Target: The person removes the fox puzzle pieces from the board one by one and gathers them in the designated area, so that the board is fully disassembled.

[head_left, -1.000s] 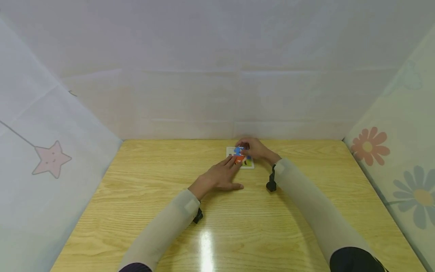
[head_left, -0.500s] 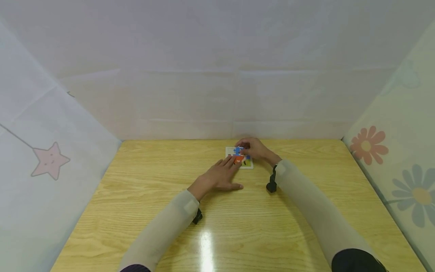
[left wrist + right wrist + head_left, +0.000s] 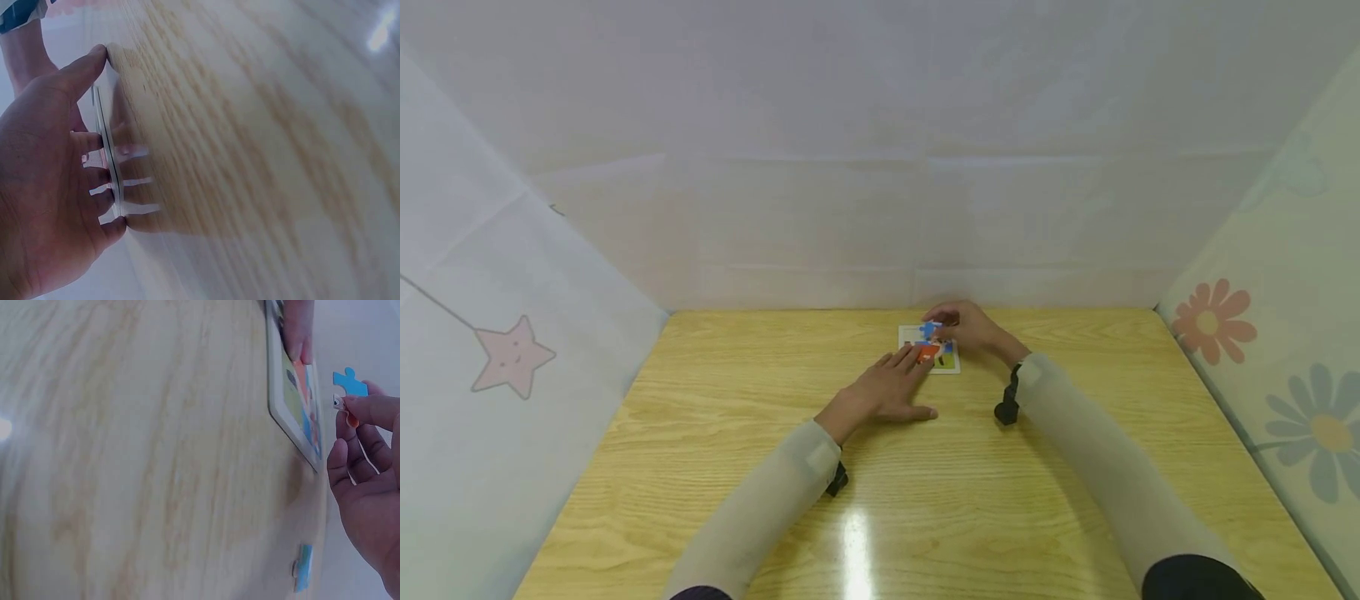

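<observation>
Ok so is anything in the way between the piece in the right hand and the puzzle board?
Nothing visible stands between the puzzle piece and the puzzle board; the left hand only covers part of the board's near-left side.

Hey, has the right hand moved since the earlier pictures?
Yes, slightly: in the head view, the right hand has shifted rightward, a little nearer the far right corner of the table, with the blue piece in its grip.

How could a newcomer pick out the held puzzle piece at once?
Near the far edge of the wooden table is the puzzle tray. There, the right hand pinches the blue puzzle piece, held off the tray, unlike the loose piece on the table.
</observation>
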`<state>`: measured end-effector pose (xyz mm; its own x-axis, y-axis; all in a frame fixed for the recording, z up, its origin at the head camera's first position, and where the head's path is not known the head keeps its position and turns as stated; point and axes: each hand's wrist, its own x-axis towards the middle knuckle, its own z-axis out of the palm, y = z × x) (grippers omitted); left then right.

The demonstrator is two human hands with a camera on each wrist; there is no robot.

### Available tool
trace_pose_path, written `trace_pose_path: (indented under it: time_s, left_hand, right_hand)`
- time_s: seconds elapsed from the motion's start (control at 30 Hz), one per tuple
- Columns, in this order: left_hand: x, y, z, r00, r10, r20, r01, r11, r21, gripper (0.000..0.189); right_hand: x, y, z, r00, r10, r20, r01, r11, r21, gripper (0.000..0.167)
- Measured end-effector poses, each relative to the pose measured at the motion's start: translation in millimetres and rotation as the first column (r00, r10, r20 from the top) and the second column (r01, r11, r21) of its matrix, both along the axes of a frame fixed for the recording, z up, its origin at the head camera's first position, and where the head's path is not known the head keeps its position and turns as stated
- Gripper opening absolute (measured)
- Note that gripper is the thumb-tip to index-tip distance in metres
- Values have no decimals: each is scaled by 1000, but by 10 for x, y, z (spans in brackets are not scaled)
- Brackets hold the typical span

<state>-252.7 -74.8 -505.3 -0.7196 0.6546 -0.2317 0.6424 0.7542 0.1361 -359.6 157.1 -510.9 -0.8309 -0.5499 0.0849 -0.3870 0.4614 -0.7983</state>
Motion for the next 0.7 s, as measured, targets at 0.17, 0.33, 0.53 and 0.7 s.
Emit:
trace_pose_path:
  time_s: [0.17,0.33,0.53,0.7]
  left_hand:
    - [7,6,-1,1000,7,3,-7,1000,-3,99]
    - [12,9,-13,1000,9,2,-9,1000,-5,99]
    - [5,11,-39,1000,11,-18,-11,1000,-2,99]
    - [-6,11,-64,1000,21,-17,-22,1000,-6,100]
  right_hand:
    - [21,81,64,999,31,34,-30,999,-36,34]
    - [35,185,89,999,26,48,-25,999,-23,33]
    - [65,328,130,998,27,63,-26,1000,-16,32]
    - [62,462,128,998,24,62,-24,1000,-9,33]
